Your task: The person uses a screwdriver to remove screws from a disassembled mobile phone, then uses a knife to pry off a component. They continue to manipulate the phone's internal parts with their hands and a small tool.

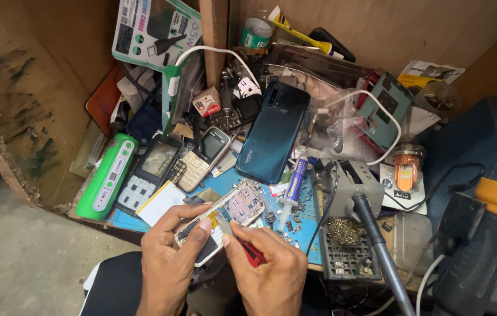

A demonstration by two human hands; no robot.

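Hands point(169, 263) grip opened phone point(225, 219); clutter crowds edge.

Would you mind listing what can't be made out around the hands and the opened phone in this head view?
- Head view: the red-handled tool tip is too small to identify; the right hand covers most of the handle.
- The opened phone has its lower end hidden by the left hand.
- Circuit parts on it are too small to tell.
- Both forearms are cut off by the bottom edge.
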